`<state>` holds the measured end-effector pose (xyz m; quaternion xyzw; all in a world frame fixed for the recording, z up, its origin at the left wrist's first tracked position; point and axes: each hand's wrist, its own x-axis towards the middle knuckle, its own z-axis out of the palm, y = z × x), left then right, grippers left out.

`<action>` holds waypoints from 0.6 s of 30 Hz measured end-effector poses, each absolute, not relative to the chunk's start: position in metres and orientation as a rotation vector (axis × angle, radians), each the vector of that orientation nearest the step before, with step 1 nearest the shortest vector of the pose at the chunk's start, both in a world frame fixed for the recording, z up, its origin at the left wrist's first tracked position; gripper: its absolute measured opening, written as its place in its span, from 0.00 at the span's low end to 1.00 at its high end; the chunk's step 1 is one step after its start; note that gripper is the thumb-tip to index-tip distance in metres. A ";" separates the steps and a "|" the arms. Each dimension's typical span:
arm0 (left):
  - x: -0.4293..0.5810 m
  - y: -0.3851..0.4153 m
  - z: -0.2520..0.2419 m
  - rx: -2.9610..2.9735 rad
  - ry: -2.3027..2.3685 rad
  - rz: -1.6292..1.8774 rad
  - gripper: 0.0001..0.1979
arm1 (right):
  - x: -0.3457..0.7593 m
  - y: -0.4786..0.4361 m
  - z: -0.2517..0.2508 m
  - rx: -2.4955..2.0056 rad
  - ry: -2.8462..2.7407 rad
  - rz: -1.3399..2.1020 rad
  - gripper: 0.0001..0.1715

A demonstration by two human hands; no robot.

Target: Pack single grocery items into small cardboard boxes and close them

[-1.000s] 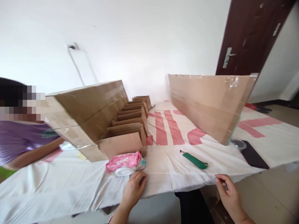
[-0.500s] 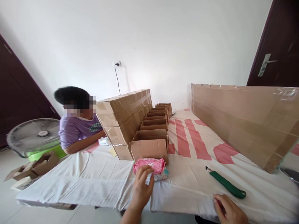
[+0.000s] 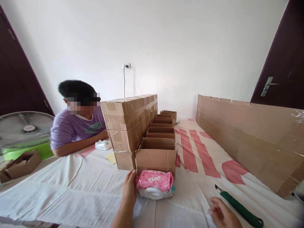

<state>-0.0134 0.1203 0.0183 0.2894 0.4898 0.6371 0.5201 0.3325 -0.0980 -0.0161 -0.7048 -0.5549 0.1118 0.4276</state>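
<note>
Left hand (image 3: pixel 129 190): is showing bare | left forearm (image 3: pixel 120 215): is running uncovered, slender, down to the lower frame edge | right hand (image 3: pixel 222 215): is appearing bare and slightly blurred, its wrist being cropped by the frame

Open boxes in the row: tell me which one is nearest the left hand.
The front box, right behind the pink pack beside the left hand; the others line up behind it.

The one head-worn camera looked forward and slightly down along the tabletop (image 3: pixel 71 196) toward the white wall (image 3: pixel 180 41). It sat close over the near edge, where the left hand (image 3: pixel 129 190) and right hand (image 3: pixel 222 216) showed lowest.
</note>
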 end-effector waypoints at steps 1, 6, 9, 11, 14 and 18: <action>-0.012 0.122 0.019 0.662 1.138 1.509 0.17 | 0.320 -0.081 -0.010 -1.711 -1.388 0.305 0.21; -0.006 0.125 0.027 0.568 1.062 1.476 0.12 | 0.252 0.019 0.007 -1.512 -1.311 0.439 0.34; -0.002 0.126 0.031 0.527 1.068 1.482 0.12 | 0.221 0.057 0.004 -1.378 -1.236 0.453 0.25; 0.000 0.127 0.032 0.512 1.068 1.502 0.12 | 0.209 0.065 -0.002 -1.309 -1.233 0.411 0.20; 0.003 0.127 0.032 0.507 1.069 1.559 0.14 | 0.205 0.062 -0.012 -1.257 -1.223 0.388 0.21; 0.002 0.125 0.029 0.505 1.104 1.656 0.17 | 0.209 0.058 -0.017 -1.233 -1.192 0.442 0.21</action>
